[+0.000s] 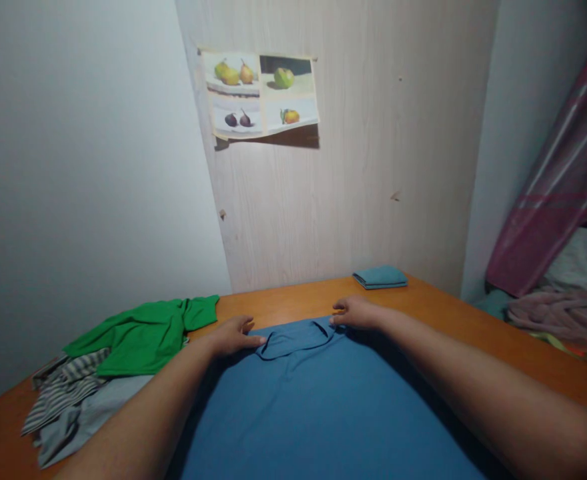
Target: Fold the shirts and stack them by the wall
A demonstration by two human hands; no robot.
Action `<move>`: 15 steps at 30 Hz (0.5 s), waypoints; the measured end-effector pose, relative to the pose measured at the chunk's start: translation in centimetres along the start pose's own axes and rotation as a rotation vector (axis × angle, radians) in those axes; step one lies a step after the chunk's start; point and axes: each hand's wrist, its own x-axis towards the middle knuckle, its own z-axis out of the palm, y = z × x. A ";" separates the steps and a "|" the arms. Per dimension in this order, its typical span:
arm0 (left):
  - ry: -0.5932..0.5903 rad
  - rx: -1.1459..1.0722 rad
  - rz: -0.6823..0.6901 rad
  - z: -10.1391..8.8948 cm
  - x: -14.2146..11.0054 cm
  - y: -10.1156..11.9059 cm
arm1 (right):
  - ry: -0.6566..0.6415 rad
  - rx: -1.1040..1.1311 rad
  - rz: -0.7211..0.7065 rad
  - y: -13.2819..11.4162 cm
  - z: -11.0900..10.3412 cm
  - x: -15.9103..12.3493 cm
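Note:
A blue shirt (313,407) lies spread out in front of me on the orange-brown table, its collar at the far end and its lower part running out of view. My left hand (231,335) rests at the shirt's left shoulder, thumb on the cloth beside the collar and fingers apart from it. At the right shoulder, my right hand (356,313) touches the cloth near the collar, with a gap between thumb and fingers. Both hands look open, though some fingers are partly hidden.
On the left, a green T-shirt (148,333) lies over a striped garment (68,387) and a grey garment (93,407). A folded blue-green cloth (381,277) sits at the table's far edge by the wall. Beyond the right edge are a pink curtain (548,173) and heaped fabric (553,317).

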 end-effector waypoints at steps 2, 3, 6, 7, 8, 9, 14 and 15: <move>-0.035 0.043 -0.006 -0.1 0.4 -0.1 | -0.046 0.002 -0.008 -0.2 0.4 1.0; -0.047 0.069 -0.011 -0.2 0.6 -0.1 | -0.073 0.000 -0.008 -0.3 0.5 1.3; -0.079 0.149 -0.019 -0.4 1.0 0.1 | -0.161 -0.022 -0.005 -0.5 0.4 2.0; -0.088 0.172 -0.020 -0.5 1.2 0.3 | -0.187 -0.034 -0.006 -0.5 0.3 2.1; -0.097 0.194 -0.021 -0.6 1.4 0.4 | -0.210 -0.048 -0.008 -0.6 0.1 2.2; -0.104 0.215 -0.026 -0.7 1.5 0.5 | -0.228 -0.062 -0.012 -0.7 -0.1 2.2; -0.151 0.290 -0.077 -1.0 1.9 1.0 | -0.284 -0.111 0.011 -1.4 -0.7 2.5; -0.164 0.296 -0.084 -1.0 1.8 1.2 | -0.303 -0.113 0.021 -1.5 -0.8 2.6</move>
